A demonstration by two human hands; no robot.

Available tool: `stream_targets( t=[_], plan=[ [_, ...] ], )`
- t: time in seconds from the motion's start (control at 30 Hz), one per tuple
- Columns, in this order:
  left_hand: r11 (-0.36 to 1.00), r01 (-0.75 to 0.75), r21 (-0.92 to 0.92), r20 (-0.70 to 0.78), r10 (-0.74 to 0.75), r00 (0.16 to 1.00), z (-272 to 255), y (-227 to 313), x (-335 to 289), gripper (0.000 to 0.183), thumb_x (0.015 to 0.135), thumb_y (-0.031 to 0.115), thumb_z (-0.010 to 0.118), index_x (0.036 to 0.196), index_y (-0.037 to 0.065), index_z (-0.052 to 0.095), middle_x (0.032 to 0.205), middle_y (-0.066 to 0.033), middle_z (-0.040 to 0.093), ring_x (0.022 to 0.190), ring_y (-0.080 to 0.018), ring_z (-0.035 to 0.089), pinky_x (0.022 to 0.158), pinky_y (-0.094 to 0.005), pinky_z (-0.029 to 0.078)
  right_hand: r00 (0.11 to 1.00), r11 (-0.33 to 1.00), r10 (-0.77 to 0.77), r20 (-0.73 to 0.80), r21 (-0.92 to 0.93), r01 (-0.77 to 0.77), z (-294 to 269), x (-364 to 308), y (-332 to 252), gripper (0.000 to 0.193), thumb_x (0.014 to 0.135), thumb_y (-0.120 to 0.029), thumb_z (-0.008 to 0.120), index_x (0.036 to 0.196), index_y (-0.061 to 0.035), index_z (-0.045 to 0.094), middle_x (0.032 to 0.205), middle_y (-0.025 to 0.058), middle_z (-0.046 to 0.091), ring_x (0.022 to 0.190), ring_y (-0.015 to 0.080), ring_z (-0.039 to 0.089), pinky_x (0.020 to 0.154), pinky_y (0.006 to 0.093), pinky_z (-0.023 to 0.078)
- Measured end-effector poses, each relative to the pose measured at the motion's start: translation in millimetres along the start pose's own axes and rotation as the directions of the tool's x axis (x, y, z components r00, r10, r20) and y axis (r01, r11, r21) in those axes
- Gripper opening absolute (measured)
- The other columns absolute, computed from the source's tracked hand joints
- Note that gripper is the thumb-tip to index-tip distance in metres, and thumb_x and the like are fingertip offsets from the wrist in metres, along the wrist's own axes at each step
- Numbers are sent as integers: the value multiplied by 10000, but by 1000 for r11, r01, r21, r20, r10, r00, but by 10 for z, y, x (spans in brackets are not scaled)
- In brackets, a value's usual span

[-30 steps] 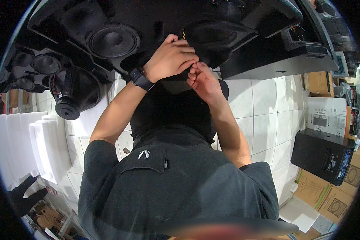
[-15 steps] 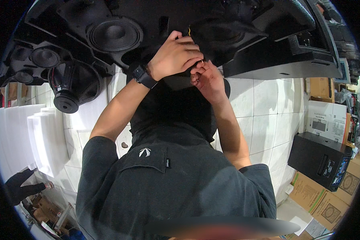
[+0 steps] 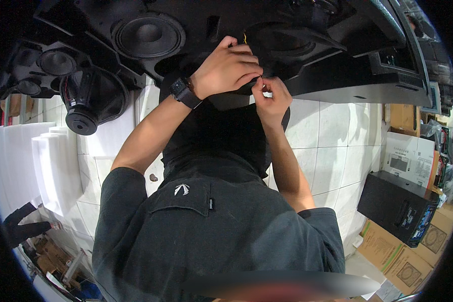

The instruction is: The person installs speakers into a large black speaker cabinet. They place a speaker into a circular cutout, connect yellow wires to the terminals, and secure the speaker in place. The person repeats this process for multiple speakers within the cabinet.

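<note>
My left hand [image 3: 227,69], with a dark watch on its wrist, is closed with its fingers curled in front of a black speaker cabinet [image 3: 307,80]. A thin yellow wire [image 3: 245,38] comes down from the cabinet and passes out of sight behind that hand. Thumb and forefinger of my right hand [image 3: 273,99] are pinched together and meet the left fingertips. What lies between the fingertips is too small and hidden to name. Left of my hands, a round black speaker cone [image 3: 148,36] is set in the cabinet.
A loose black speaker driver [image 3: 91,103] leans at the left, near stacked white foam sheets [image 3: 58,171]. On the right stand a black box with a blue panel [image 3: 397,207] and cardboard cartons [image 3: 382,244]. Another person's dark-clothed leg [image 3: 25,227] shows far left.
My right hand has turned and tightened into a thumb-and-forefinger pinch, its other fingers lifting. My left hand stays curled in nearly the same place. The whole view has shifted slightly.
</note>
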State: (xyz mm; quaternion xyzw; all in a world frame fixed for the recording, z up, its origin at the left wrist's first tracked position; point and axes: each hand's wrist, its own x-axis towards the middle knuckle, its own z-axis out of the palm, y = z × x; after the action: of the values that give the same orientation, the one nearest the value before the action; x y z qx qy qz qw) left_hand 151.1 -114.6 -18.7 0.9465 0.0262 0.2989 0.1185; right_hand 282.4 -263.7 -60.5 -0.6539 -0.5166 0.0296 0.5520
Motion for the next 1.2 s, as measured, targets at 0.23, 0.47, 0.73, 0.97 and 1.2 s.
stream_targets(
  t=[0.23,0.47,0.73,0.97,1.2],
  plan=[
    [999,-5,46,-4,5,1000,0,-36,-37,153,892,253,702,1019,195,765,1040,48,725,1063,-158,619,997,-389,357,745,409,470,474,631,-659,-25,-76,85,331,1076,-334,463,995,-74,652,906,59,719,737,162,622,713,339,501],
    [999,-7,36,18,7,1000,-20,-42,-44,176,859,234,687,1015,197,758,1029,59,721,1059,-153,620,1000,-396,352,598,-138,304,741,656,-742,12,-33,85,360,1087,-418,405,999,-143,620,879,7,679,823,152,582,794,318,450],
    [1000,0,2,29,0,1000,-46,-41,-22,165,882,256,683,1014,199,763,1025,60,720,1038,-152,617,978,-390,348,874,708,399,277,512,-486,9,30,-57,151,1004,-175,624,903,-64,639,783,-5,665,674,150,597,657,276,467],
    [1000,19,15,38,-20,999,-17,-25,7,158,905,275,671,1013,206,763,1011,57,716,1036,-153,607,980,-390,344,960,925,241,142,267,-272,-34,12,-38,255,1044,-235,566,931,-22,650,803,39,692,687,169,628,665,278,490],
    [999,25,30,60,-26,998,-2,0,-7,197,888,284,654,1040,213,758,1018,53,712,1057,-150,597,991,-388,349,622,65,434,651,666,-743,-39,-42,66,367,1088,-405,414,1010,-113,622,942,22,672,842,151,591,807,354,475]
  ],
)
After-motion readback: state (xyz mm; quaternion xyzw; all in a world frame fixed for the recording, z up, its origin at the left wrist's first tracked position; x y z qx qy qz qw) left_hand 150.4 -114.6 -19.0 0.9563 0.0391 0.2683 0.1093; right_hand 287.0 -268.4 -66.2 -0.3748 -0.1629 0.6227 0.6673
